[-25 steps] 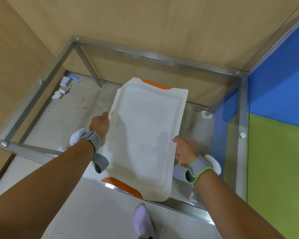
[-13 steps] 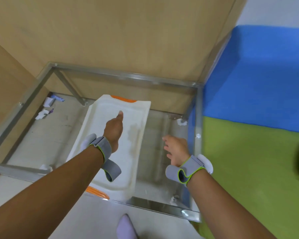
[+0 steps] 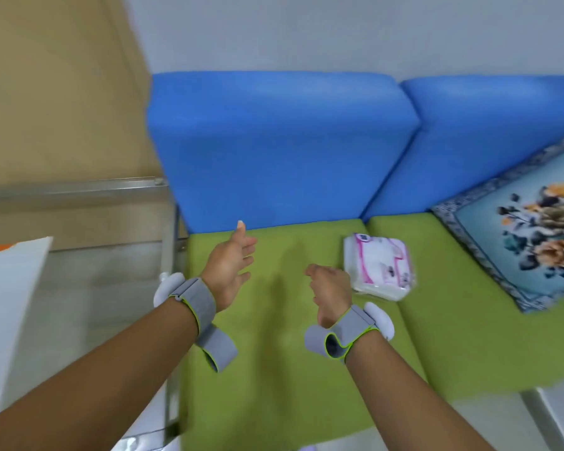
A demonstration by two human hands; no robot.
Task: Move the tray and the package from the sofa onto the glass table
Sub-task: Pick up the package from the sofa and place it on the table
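Observation:
The white tray (image 3: pixel 10 288) with an orange end lies on the glass table (image 3: pixel 111 271) at the far left, partly cut off by the frame. A white and pink package (image 3: pixel 380 266) rests on the green sofa seat (image 3: pixel 274 369). My left hand (image 3: pixel 230 268) hovers open over the seat's left part, fingers spread. Just left of the package is my right hand (image 3: pixel 329 294), loosely curled and holding nothing; whether it touches the package I cannot tell. Both wrists wear grey straps.
Blue back cushions (image 3: pixel 280 148) stand behind the seat. A flowered pillow (image 3: pixel 531 236) lies on the seat at the right. The table's metal frame (image 3: pixel 168 249) runs along the sofa's left side. A beige wall panel (image 3: pixel 46 92) is at the back left.
Both hands let go of the tray, which stays on the glass table. The view and both hands have swung right, over the sofa seat and toward the package.

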